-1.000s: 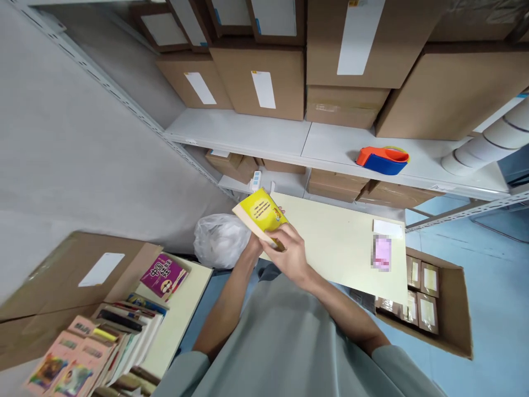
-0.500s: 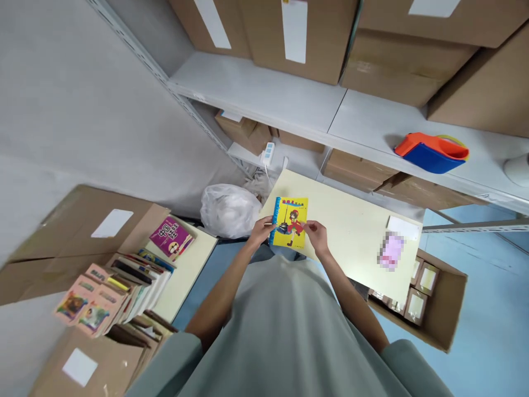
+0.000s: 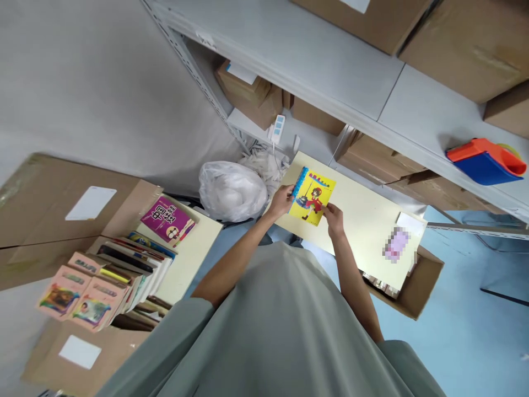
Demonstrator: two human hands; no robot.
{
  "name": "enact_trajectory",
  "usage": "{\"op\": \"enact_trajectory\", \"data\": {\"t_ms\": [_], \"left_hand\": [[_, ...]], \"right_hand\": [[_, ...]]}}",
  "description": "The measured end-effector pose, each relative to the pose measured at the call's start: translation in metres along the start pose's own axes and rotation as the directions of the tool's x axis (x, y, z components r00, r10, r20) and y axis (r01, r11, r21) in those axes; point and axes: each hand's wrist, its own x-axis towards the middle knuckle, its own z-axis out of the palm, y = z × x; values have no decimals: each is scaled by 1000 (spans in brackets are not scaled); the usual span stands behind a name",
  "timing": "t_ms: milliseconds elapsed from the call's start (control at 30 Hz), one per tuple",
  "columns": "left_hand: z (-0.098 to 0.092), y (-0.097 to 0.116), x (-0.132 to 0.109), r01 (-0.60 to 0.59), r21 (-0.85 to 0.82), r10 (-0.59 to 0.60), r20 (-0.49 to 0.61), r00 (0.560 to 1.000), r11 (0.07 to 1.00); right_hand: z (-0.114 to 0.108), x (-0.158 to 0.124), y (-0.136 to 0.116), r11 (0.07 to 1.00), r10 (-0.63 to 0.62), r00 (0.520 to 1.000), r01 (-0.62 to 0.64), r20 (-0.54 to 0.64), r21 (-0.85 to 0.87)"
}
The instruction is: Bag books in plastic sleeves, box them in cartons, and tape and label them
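Observation:
A yellow book (image 3: 317, 199) with a blue left border and a cartoon figure in red on its cover is held in front of me, tilted a little clockwise. My left hand (image 3: 282, 200) grips its blue edge, fingers closed on it. On the opposite side, my right hand (image 3: 333, 217) pinches the lower right edge between thumb and fingers. Under and behind the book is a cream table (image 3: 359, 220). Whether the book touches the tabletop I cannot tell.
At left, an open cardboard box (image 3: 78, 204) holds several upright books; a purple book (image 3: 167, 220) lies beside it. A white plastic bag (image 3: 232, 192) sits beyond my left hand. Shelves (image 3: 330, 71) with boxes run across the back. A carton (image 3: 421, 286) stands below the table's right end.
The yellow book has turned clockwise and, with both hands, moved up and right in view. My view has shifted too, so shelves and boxes sit differently. Both hands keep their hold.

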Motion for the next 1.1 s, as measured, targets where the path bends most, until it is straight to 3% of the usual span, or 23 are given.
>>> {"op": "enact_trajectory", "data": {"t_ms": [133,233,400,533,667,767,867,967,1100], "left_hand": [[-15,1,25,-160,-52,161,20,987,986],[-32,-19,28,-109,-19,109,36,993,994],[-85,-97,9,131,122,-132,5,991,984],[-140,-171,-4,315,288,-307,-74,949,904],[-180,-230,8,455,393,-450,-110,886,799],[-191,-260,26,490,485,-511,-98,854,724],[-191,-275,39,507,570,-589,-50,807,646],[-190,-275,43,490,602,-629,26,777,631],[-205,-255,38,475,595,-587,-8,810,648]], "right_hand": [[15,13,-16,997,-78,996,78,-50,-3],[33,12,-9,998,-12,991,5,-132,-59],[79,-12,19,981,134,987,-146,-92,-128],[126,-36,31,965,193,981,-191,-5,-177],[171,-53,39,948,230,968,-201,97,-246],[197,-61,47,937,253,956,-203,150,-286],[214,-66,56,926,275,947,-214,168,-312],[222,-70,59,920,305,934,-238,185,-312],[232,-68,50,918,290,927,-200,237,-343]]}}
